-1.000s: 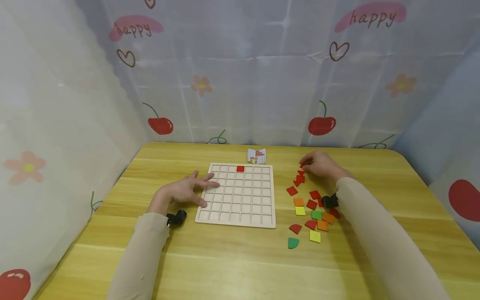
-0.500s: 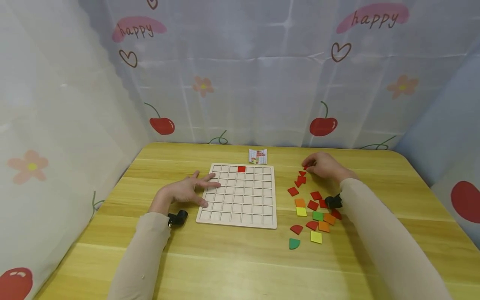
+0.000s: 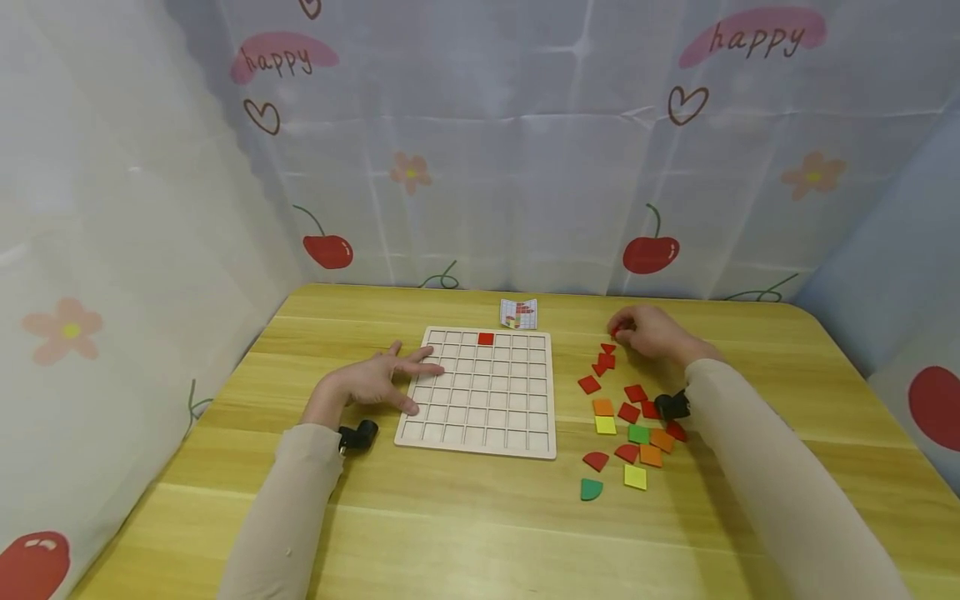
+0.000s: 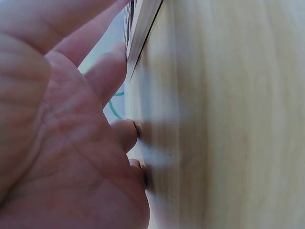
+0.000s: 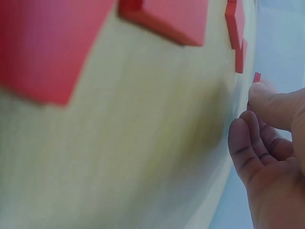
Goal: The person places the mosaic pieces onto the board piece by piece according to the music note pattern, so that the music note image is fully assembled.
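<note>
My left hand lies spread over the left edge of a pale wooden grid board, fingers fairly straight. In the left wrist view, its fingertips touch the tabletop near the board's side. One red square tile sits in a top-row cell. Beyond the scattered pieces at the right, my right hand pinches a small red piece between thumb and fingers; most of it is hidden. A red triangle and a red square lie just below that hand.
Several more pieces lie right of the board, among them an orange square, a yellow square, a green quarter-round and a red quarter-round. A small printed pattern card stands behind the board. Patterned curtains enclose the table.
The head view has drifted slightly, moving everything a little rightward in it. My right hand keeps its pinch on the red piece at nearly the same spot; the left hand stays put.
</note>
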A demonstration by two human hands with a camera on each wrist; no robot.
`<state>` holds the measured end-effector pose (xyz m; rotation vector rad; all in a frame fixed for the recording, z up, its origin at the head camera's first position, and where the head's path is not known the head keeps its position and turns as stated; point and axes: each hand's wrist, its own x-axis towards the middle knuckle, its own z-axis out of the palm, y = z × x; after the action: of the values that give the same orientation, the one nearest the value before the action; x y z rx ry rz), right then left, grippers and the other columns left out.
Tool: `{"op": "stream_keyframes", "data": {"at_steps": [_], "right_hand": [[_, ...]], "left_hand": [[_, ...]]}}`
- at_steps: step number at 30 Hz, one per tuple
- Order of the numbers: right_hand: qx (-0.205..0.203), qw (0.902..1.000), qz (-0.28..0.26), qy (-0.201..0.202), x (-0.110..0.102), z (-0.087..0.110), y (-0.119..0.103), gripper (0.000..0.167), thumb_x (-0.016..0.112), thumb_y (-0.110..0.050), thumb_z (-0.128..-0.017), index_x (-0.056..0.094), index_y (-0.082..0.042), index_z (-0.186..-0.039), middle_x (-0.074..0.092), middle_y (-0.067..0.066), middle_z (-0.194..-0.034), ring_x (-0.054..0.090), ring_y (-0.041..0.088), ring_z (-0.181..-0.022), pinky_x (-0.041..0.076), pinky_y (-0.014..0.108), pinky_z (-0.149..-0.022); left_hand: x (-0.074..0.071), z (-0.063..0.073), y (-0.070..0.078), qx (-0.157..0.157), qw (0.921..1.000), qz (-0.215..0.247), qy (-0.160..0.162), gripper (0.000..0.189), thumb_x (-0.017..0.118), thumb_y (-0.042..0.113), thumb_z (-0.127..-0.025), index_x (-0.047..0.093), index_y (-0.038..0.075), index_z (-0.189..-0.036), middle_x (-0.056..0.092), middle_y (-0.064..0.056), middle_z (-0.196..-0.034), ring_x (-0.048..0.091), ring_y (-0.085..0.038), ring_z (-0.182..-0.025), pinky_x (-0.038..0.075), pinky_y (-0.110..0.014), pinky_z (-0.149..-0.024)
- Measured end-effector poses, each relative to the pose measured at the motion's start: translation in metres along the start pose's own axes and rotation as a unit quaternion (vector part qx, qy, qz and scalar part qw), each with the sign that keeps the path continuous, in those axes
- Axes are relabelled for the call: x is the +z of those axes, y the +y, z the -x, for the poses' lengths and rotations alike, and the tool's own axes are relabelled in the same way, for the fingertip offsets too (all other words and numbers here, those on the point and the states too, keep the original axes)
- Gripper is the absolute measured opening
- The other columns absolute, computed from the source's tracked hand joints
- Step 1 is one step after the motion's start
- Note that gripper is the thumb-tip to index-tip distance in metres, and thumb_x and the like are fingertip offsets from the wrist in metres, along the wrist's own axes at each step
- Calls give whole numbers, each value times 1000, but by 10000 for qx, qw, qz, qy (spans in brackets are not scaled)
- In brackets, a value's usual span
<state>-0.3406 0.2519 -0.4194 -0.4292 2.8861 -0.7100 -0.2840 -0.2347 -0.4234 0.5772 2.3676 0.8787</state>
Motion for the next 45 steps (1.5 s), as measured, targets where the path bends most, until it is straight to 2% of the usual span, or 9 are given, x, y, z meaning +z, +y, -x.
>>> {"op": "stream_keyframes", "data": {"at_steps": [5, 12, 18, 28, 36, 41, 45], "right_hand": [[-192, 9997, -80, 94, -2, -2, -11, 22, 58, -8, -103, 69, 1, -120, 69, 17, -112, 61, 30, -99, 51, 50, -96], [-462, 9987, -144, 126, -2, -10, -35, 23, 59, -9, -103, 69, -1, -122, 70, 16, -112, 62, 29, -99, 53, 44, -89], [-536, 9981, -290, 79, 6, -17, -57, 23, 59, -7, -103, 69, 0, -123, 70, 16, -115, 61, 30, -102, 53, 45, -93], [-618, 9952, -743, -141, 29, -37, -96, 19, 60, -9, -103, 70, -5, -119, 69, 12, -114, 60, 27, -103, 51, 42, -95], [-748, 9939, -747, -305, 48, -49, -123, 20, 60, -7, -103, 71, -6, -119, 70, 10, -113, 61, 25, -104, 51, 41, -96], [-835, 9927, -679, -545, 58, -58, -131, 24, 61, -7, -102, 71, -7, -123, 70, 9, -118, 62, 24, -107, 52, 39, -97], [-927, 9920, -556, -653, 64, -62, -135, 22, 62, -7, -101, 72, -8, -120, 71, 9, -116, 63, 23, -105, 53, 39, -96]], "left_hand": [[0, -1, 0, 17, 10000, 33, -1, 71, 85, 24, -84, 56, 41, -147, 13, 15, -173, -23, -36, -158, -10, -78, -117], [-1, 0, 0, 79, 9999, 75, -23, 73, 85, 23, -83, 56, 39, -148, 12, 12, -174, -24, -36, -158, -12, -77, -117], [0, 1, -1, 151, 9999, -2, -46, 74, 85, 23, -84, 55, 37, -150, 11, 10, -174, -24, -38, -158, -10, -77, -117], [-1, 1, -2, 136, 9999, -91, -20, 73, 85, 24, -85, 54, 36, -150, 12, 9, -175, -23, -40, -158, -10, -78, -116], [-1, 3, -4, 97, 9998, -154, 3, 73, 84, 24, -84, 55, 38, -149, 12, 11, -174, -23, -38, -158, -10, -78, -117], [-1, 4, -2, 124, 9998, -159, -10, 72, 84, 24, -85, 55, 38, -149, 12, 11, -174, -22, -40, -158, -8, -78, -117], [0, 4, 0, 162, 9998, -109, -3, 72, 84, 25, -85, 55, 38, -149, 12, 9, -174, -21, -42, -158, -8, -78, -117]]}}
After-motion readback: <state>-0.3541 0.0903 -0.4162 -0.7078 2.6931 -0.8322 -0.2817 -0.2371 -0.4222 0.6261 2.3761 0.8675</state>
